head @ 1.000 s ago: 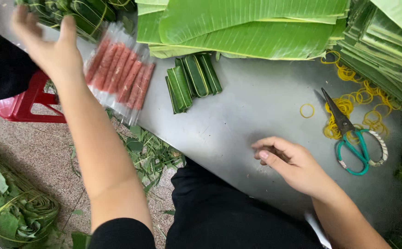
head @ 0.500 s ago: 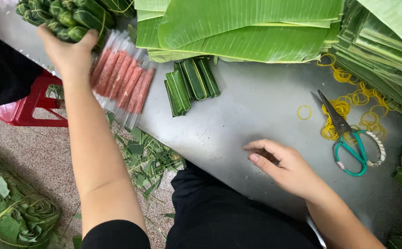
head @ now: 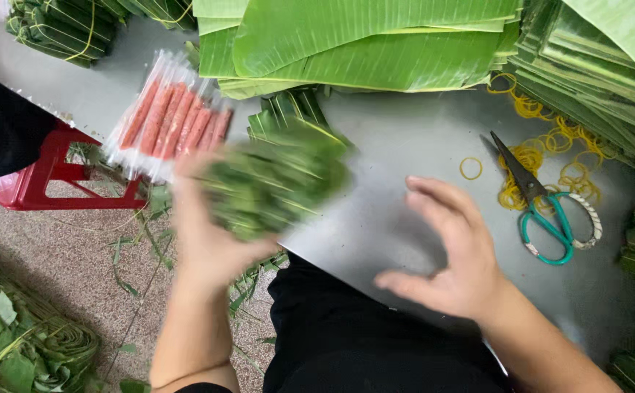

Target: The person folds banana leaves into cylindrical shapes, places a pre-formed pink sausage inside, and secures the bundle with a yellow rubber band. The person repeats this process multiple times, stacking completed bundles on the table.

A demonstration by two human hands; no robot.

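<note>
Left hand (head: 204,240) holds a blurred leaf-wrapped bundle (head: 274,182) over the desk (head: 383,218) edge at centre; right hand (head: 452,251) hovers, grip wide, above bare grey surface.

Left hand (head: 208,233) raised on a near-vertical forearm, palm up, fingers (head: 186,171) curled and closed around a blurred green leaf bundle (head: 277,182); right hand (head: 452,251) just right of that bundle, palm facing it, fingers (head: 441,193) spread and empty, forearm angled down-right.
</note>
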